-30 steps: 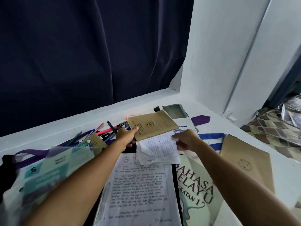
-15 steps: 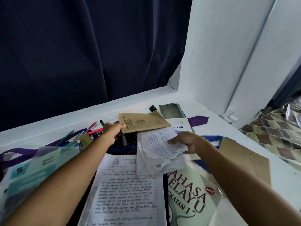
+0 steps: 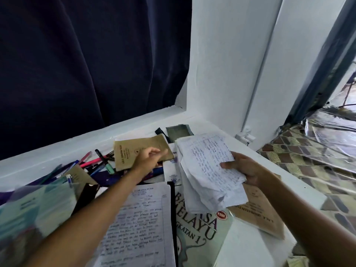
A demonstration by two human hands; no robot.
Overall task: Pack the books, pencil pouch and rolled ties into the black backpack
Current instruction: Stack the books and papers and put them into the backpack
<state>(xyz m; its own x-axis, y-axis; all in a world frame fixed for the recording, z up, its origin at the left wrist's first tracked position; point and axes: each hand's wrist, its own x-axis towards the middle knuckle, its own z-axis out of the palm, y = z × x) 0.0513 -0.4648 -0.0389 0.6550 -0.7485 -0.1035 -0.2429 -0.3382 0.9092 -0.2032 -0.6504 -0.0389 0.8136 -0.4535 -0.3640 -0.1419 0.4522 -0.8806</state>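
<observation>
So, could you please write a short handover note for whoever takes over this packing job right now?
Left hand grips the brown exercise book, lifted over the pens.
Right hand holds a sheaf of handwritten loose pages above the Bahasa Melayu textbook.
A second brown exercise book and an open written notebook lie on the white surface.
The backpack and pouch are not identifiable in view, so nothing can be confirmed packed.
Left: gather the books, pouch and ties and pack them.

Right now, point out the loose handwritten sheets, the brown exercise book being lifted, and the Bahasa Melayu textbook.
loose handwritten sheets [image 3: 207, 166], head view, middle of top page.
brown exercise book [image 3: 131, 151], head view, cover centre.
Bahasa Melayu textbook [image 3: 202, 234], head view, cover title.
</observation>
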